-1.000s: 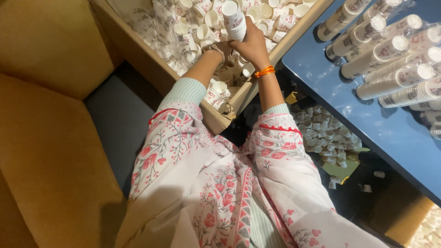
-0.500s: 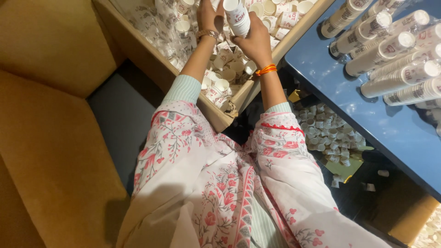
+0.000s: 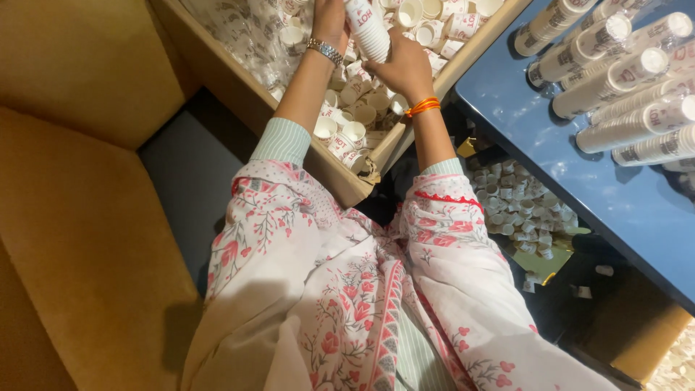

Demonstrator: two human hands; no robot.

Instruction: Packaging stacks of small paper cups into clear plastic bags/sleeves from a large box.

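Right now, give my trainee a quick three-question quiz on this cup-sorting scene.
1. True or false: the right hand grips a stack of cups.
2. Where do the long stacks lie? A) blue table B) box C) floor
3. Fill in: the left hand wears a ____ at its wrist.

Key: 1 true; 2 A; 3 watch.

left hand (image 3: 329, 22) fingers cut off by top edge, cup stack (image 3: 368, 29) top too
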